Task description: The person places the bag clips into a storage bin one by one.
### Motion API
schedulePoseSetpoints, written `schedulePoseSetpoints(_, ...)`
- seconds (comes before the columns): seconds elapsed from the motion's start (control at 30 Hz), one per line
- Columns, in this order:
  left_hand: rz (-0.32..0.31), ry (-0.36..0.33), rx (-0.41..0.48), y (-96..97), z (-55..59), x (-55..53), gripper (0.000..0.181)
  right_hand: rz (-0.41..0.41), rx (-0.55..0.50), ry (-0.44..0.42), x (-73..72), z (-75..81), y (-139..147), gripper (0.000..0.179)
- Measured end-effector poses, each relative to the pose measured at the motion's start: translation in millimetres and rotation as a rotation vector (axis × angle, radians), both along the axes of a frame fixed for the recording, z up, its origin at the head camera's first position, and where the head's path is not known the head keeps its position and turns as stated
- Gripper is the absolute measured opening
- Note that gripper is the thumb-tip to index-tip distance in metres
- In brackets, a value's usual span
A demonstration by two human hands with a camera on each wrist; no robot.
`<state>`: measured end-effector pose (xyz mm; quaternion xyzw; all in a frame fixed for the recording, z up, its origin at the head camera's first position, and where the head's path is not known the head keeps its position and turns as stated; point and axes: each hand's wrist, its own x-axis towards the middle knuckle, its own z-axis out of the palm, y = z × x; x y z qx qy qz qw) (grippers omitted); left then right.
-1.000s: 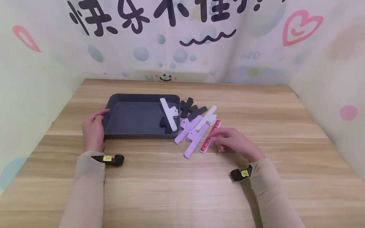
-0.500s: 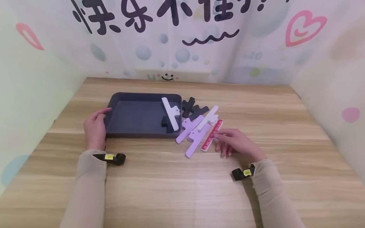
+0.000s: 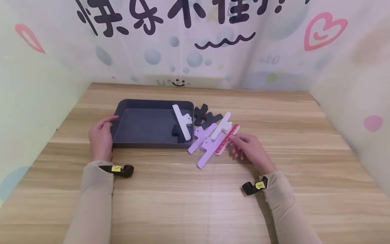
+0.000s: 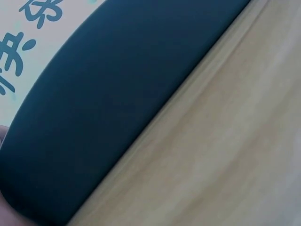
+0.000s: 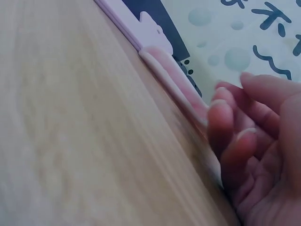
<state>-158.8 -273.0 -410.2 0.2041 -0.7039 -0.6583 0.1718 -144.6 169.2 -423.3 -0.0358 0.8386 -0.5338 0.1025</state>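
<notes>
My left hand [image 3: 102,139] grips the left rim of a dark grey tray [image 3: 152,145], its fingertips over the edge. In the left wrist view the tray's outer wall [image 4: 103,103] fills much of the picture. At the pile's right side, my right hand [image 3: 251,149] pinches a red-and-white clip [image 3: 226,139] with a piano-key pattern. The right wrist view shows curled fingers at that clip's end [image 5: 183,87]. Touching or overlapping near it are a white clip [image 3: 221,127] and two light purple clips, one nearer the tray [image 3: 202,137] and one in front [image 3: 207,154].
Inside the tray's right end, a white clip [image 3: 181,123] lies across a black clip [image 3: 176,132]. Two more black clips [image 3: 201,113] sit just outside the tray's right wall. Behind the wooden table [image 3: 182,196] hangs a printed white backdrop [image 3: 195,71].
My right hand has moved slightly away from me, and the red-and-white clip has shifted with it and turned a little. My left hand stays on the tray.
</notes>
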Motion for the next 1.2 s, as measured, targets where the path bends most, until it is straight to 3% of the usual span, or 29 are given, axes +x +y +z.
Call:
schedulePoseSetpoints(0.53,0.0,0.004,0.003,-1.3,-0.2,-1.6,0.031,-0.072,0.034,0.004,-2.2,3.1,-3.9,0.043)
schedulePoseSetpoints(0.9,0.008,-0.014,0.006,-4.0,0.1,1.7,0.031,-0.209,-0.12,0.002,-3.4,1.5,-7.8,0.044)
schedulePoseSetpoints(1.2,0.0,-0.005,0.016,-2.4,-1.6,-2.2,0.031,-0.238,-0.175,0.031,-2.3,0.2,-4.5,0.045)
